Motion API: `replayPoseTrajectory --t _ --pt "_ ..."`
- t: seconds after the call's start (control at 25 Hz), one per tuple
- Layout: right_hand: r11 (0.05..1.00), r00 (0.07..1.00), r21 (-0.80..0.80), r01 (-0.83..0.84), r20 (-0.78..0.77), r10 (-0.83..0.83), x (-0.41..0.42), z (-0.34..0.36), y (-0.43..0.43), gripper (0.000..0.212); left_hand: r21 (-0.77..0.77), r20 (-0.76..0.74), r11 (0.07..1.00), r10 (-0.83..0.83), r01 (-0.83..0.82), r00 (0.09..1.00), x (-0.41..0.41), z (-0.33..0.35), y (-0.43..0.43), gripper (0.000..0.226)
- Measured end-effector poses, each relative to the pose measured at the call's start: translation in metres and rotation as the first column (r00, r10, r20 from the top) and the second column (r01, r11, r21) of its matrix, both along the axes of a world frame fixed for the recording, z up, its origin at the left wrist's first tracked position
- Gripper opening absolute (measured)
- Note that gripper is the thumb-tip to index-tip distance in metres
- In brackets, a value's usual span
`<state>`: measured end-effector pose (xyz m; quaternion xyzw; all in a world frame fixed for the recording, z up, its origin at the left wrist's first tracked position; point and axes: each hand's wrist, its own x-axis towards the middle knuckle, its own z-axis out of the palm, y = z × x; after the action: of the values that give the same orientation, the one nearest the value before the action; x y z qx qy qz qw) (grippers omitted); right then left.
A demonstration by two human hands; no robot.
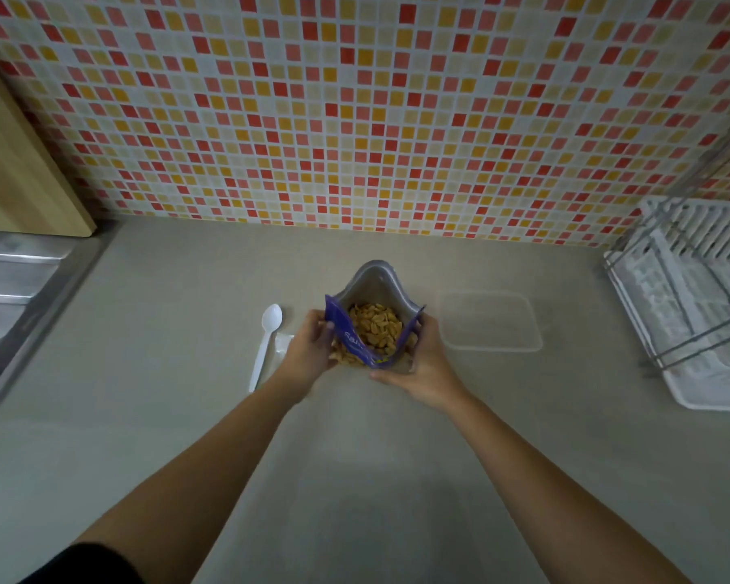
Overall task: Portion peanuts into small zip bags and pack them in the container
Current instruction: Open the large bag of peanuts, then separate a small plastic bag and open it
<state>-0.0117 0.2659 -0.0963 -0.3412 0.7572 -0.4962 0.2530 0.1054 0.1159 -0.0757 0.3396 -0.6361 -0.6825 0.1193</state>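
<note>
Left hand [308, 345] and right hand [428, 364] grip a purple foil peanut pouch [357, 337] on the grey worktop [178, 415], apparently holding its mouth wide for scooping; white plastic spoon [266, 343] at 9 o'clock, clear plastic container [489, 322] at 3 o'clock.

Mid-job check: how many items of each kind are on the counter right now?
Peanut bag: 1
Spoon: 1
Zip-bag stack: 1, bags in it uncountable
Container: 1
Dish rack: 1
Total: 5
</note>
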Motion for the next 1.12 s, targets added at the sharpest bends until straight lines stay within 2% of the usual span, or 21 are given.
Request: replayPoseTrajectory --t 0.36,0.4,0.44,0.48,0.56,0.64,0.68,0.76,0.84,0.96,1.12 --pt "0.998 0.999 0.041 0.037 0.0 -0.037 -0.01 0.013 -0.013 0.094 0.035 0.084 0.999 -0.006 0.003 0.996 -0.02 0.0 -0.018 0.009" --pt "0.999 0.999 0.031 0.029 0.011 -0.03 -0.01 0.009 -0.011 0.097 0.045 0.092 0.999 -0.021 0.017 0.996 -0.017 0.001 -0.018 0.009" --pt "0.999 0.999 0.029 0.03 0.024 -0.031 -0.008 0.006 -0.008 0.102 0.064 0.095 0.998 -0.024 0.018 0.995 -0.015 -0.001 -0.019 0.018" --pt "0.999 0.999 0.031 0.038 0.031 -0.039 -0.003 0.0 -0.006 0.107 0.026 0.116 1.0 -0.016 0.013 0.993 -0.009 -0.004 -0.02 0.028" --pt "0.988 0.996 0.122 0.092 -0.005 -0.092 0.013 -0.017 0.002 0.113 -0.259 0.244 0.966 0.045 0.021 0.969 0.006 -0.01 -0.017 0.034" --pt "0.956 0.99 0.26 0.135 -0.083 -0.117 0.036 -0.028 0.008 0.099 -0.528 0.353 0.846 0.146 0.068 0.924 0.021 -0.016 -0.012 0.024" --pt "0.935 0.984 0.327 0.141 -0.151 -0.095 0.048 -0.033 0.012 0.091 -0.584 0.374 0.806 0.161 0.097 0.913 0.029 -0.022 -0.009 0.022" --pt "0.9 0.955 0.422 0.11 -0.297 0.023 0.068 -0.045 0.02 0.09 -0.664 0.431 0.723 0.163 0.19 0.888 0.042 -0.032 -0.006 0.022" --pt "0.854 0.903 0.514 0.084 -0.401 0.153 0.078 -0.061 0.027 0.092 -0.702 0.538 0.639 0.189 0.313 0.821 0.05 -0.04 -0.007 0.028" --pt "0.82 0.835 0.558 0.129 -0.508 0.214 0.082 -0.078 0.035 0.082 -0.663 0.658 0.625 0.222 0.413 0.719 0.053 -0.048 -0.008 0.024" --pt "0.815 0.815 0.555 0.167 -0.542 0.202 0.083 -0.079 0.032 0.081 -0.692 0.602 0.622 0.219 0.365 0.768 0.056 -0.058 -0.006 0.019"
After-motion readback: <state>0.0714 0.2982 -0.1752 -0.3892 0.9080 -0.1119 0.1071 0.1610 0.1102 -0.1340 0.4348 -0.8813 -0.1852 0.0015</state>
